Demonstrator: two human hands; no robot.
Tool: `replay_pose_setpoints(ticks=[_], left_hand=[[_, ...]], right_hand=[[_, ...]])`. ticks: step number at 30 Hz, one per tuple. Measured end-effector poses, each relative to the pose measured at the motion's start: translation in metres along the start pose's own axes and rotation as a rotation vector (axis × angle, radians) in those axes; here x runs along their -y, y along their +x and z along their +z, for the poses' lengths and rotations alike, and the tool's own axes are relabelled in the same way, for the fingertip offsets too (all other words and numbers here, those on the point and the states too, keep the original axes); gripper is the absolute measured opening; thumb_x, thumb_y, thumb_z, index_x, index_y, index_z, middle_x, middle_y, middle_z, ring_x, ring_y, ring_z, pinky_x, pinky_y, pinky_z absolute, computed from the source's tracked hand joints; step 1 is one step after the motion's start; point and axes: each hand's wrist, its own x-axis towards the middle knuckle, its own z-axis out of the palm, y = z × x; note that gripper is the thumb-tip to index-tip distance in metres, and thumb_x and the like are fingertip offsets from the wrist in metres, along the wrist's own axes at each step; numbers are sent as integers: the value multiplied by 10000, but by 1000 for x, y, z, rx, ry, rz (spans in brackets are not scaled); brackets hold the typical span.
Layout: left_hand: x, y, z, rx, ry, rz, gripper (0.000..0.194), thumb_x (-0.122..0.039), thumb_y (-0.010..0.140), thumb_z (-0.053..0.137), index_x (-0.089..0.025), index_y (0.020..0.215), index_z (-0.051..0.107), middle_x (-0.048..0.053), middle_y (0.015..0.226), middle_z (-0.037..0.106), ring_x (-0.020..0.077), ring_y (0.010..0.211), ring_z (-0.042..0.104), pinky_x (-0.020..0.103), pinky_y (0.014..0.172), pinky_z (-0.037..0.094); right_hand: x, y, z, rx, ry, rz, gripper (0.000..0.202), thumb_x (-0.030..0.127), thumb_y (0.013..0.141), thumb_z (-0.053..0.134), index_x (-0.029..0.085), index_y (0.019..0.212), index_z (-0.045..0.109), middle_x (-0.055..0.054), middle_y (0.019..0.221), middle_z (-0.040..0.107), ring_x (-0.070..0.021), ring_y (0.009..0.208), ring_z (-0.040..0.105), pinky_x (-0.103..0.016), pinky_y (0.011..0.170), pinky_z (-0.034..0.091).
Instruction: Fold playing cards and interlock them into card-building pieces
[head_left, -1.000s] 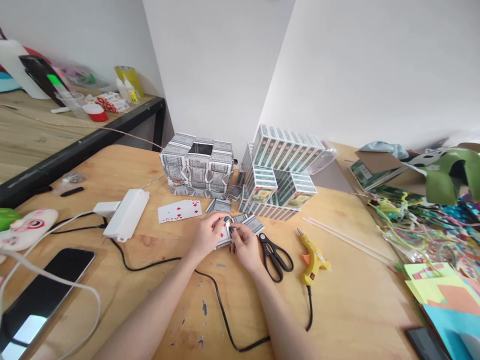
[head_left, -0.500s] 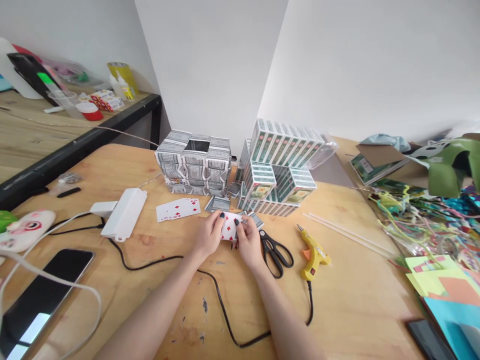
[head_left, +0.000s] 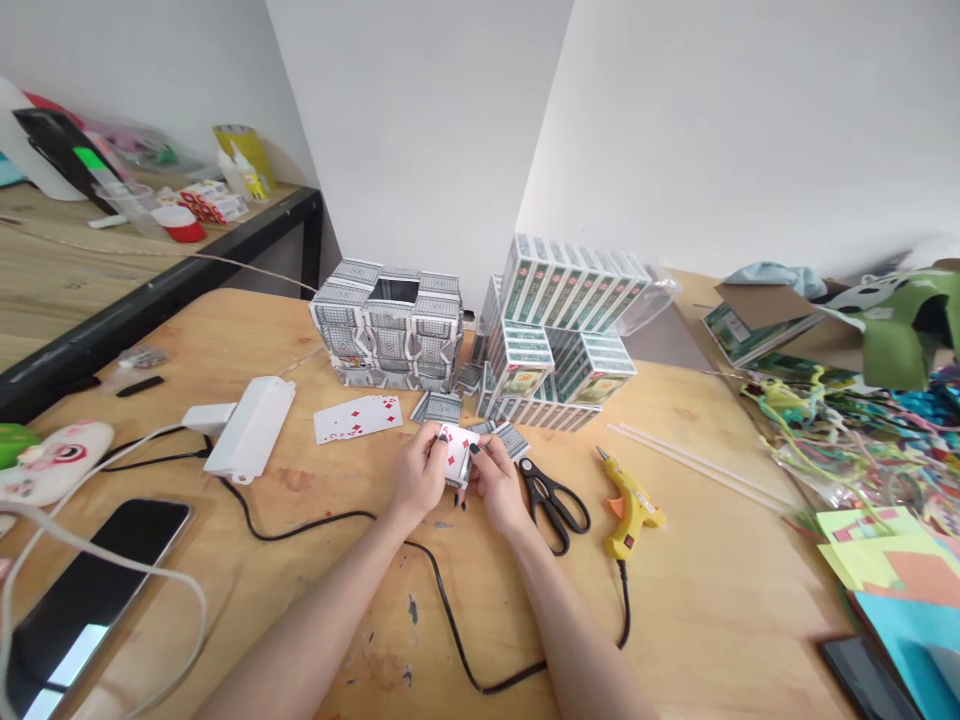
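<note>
- Head view: left hand (head_left: 420,474) and right hand (head_left: 496,482) grasp a white paper playing card with red diamonds (head_left: 452,462), over the wooden surface (head_left: 386,640).
- A hollow grey-patterned card block (head_left: 391,340) stands assembled; flat white red-diamond cards (head_left: 352,422) lie loose.

My hands (head_left: 420,478): 2 | scissors (head_left: 550,493): 1 pair | glue gun (head_left: 628,510): 1 | thin sticks (head_left: 701,464): 2 | hollow card block (head_left: 391,335): 1
</note>
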Motion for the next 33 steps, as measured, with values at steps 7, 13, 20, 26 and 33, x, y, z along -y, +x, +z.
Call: replay_pose_setpoints(ticks=[7, 13, 20, 26, 33], left_hand=[[-4, -1, 2, -48, -79, -33, 148, -174, 748, 368, -183, 719, 513, -45, 529, 467, 103, 469, 417, 199, 443, 328], [-6, -1, 3, -47, -137, -60, 118, -193, 736, 392, -185, 728, 510, -49, 539, 481, 100, 461, 425, 193, 432, 340], [-7, -1, 3, -82, -153, -58, 146, -171, 703, 384, -182, 716, 529, -38, 578, 504, 99, 483, 426, 192, 444, 352], [-5, 1, 3, -75, -231, -81, 130, -179, 683, 401, -180, 682, 531, -45, 539, 481, 91, 440, 393, 186, 397, 319], [0, 2, 4, -66, -261, -98, 112, -189, 689, 414, -186, 656, 521, -50, 521, 473, 86, 410, 381, 186, 378, 303]], right_hand=[[2, 0, 2, 5, -41, -13, 139, 327, 809, 449, 245, 908, 395, 96, 478, 527, -104, 305, 467, -205, 302, 396], [2, 0, 1, -8, -48, -13, 161, 328, 795, 460, 237, 920, 418, 91, 479, 524, -108, 308, 476, -209, 301, 398], [3, 0, 2, -5, -24, -19, 102, 287, 790, 468, 226, 868, 444, 88, 468, 523, -101, 286, 461, -205, 294, 385], [4, -1, 4, -3, -11, -14, 106, 286, 781, 478, 225, 859, 439, 92, 476, 515, -97, 286, 465, -201, 298, 386], [1, 0, 8, -47, -22, -70, 67, 265, 771, 477, 226, 793, 427, 96, 469, 514, -90, 270, 441, -199, 293, 377]])
